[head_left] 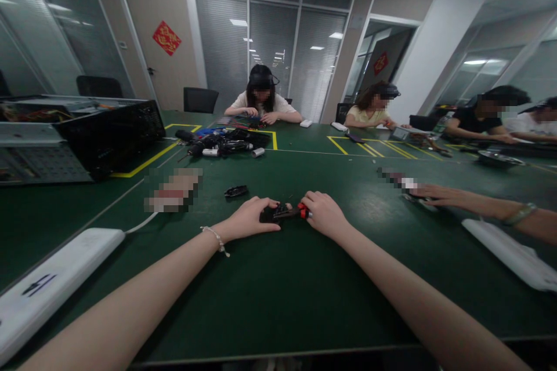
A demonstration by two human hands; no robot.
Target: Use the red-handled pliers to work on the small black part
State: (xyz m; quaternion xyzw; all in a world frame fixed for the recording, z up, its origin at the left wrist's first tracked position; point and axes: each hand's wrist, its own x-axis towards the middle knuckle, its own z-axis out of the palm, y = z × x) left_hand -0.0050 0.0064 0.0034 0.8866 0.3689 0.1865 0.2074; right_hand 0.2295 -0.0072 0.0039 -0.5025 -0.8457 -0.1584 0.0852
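Note:
My left hand (250, 217), a beaded bracelet at its wrist, is closed around a small black part (270, 215) on the green table. Its thumb and fingers curl about both sides, hiding much of the part's shape. My right hand (324, 214) grips what look like small pliers with red handles (303, 210). Their dark metal end reaches left to the black part, between my two hands; whether the jaws bite on it I cannot tell. Just beyond my left hand lies a separate black plastic casing piece (236, 191).
A white power bank (65, 281) cabled to a blurred device (174, 191) lies at left. Behind stand a computer case (117, 139) and a pile of tools (221, 142). At right, a co-worker's hand (444, 194) is near another white block (509, 252). Several people sit beyond.

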